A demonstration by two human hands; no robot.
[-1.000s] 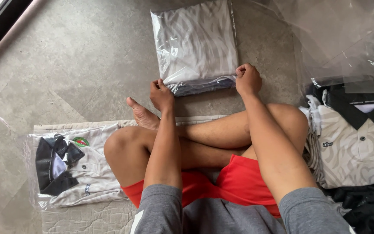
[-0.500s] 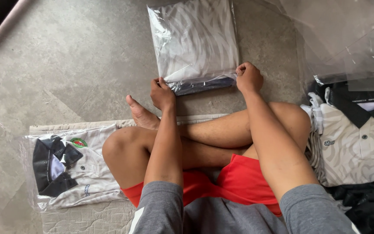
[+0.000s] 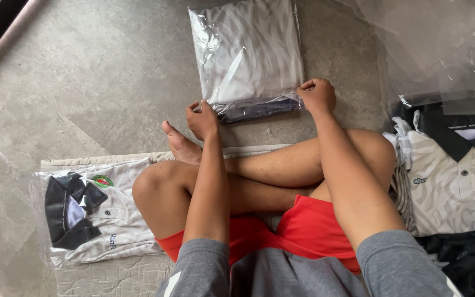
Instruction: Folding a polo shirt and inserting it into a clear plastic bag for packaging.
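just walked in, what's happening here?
A person sits cross-legged on the floor, bagging folded shirts. Both hands pinch the near, open edge of a clear plastic bag holding a folded pale shirt: left hand at its left corner, right hand at its right corner. A bagged white polo with a dark collar lies by the left knee. On the right sit unbagged polos, with loose clear bags above them.
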